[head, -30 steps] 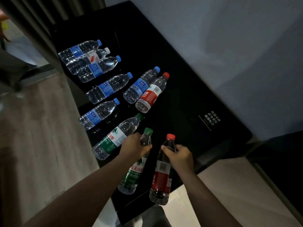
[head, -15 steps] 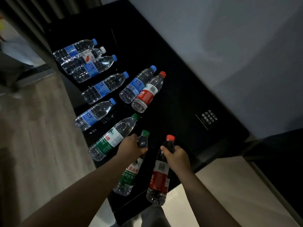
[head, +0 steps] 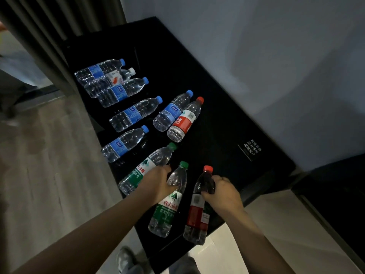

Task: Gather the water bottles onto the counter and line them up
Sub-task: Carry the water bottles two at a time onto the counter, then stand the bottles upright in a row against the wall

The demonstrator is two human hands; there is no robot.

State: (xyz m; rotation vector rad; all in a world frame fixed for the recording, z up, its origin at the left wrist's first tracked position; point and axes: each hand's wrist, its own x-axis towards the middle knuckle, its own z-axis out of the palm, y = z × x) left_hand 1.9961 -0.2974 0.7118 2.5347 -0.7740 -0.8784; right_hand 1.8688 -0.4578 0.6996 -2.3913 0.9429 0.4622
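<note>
Right hand (head: pixel 224 194) fingers wrapped round red-label bottle (head: pixel 198 206) neck; left hand (head: pixel 158 183) fingers curled on green-label bottle (head: pixel 169 202) shoulder. Both bottles lying on black table (head: pixel 227 125). Beyond fingers: eight more bottles lying roughly parallel.

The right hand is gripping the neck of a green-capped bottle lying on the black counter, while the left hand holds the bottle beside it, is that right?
Not quite. In the head view the right hand grips a red-capped bottle, not a green-capped one. The green-capped bottle is the one the left hand holds. Both lie on the black counter.
</note>
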